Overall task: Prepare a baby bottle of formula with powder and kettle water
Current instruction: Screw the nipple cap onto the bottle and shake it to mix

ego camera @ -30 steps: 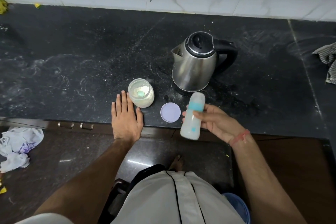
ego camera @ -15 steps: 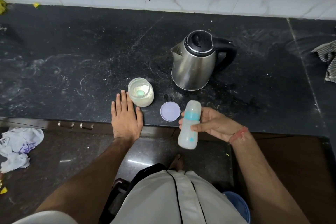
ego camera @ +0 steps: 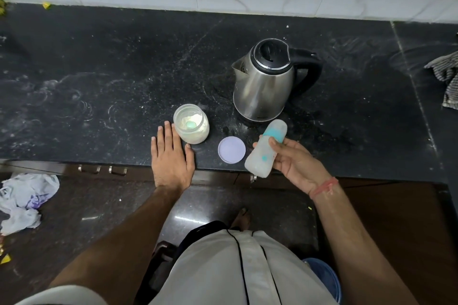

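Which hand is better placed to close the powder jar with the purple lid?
Left. The left hand lies flat and free beside the open powder jar, with the purple lid nearby. The right hand is gripping the baby bottle.

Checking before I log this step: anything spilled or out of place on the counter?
Pale powdery smears and specks dust the black counter around the open powder jar and kettle. The jar's lid lies loose nearby. The bottle looks capped, tilted in the right hand.

I see kettle (ego camera: 266, 82) mid-counter (ego camera: 99, 77); powder jar (ego camera: 191, 127) nearer front edge, lid (ego camera: 231, 149) to its right, cloth (ego camera: 446, 79) at right edge.
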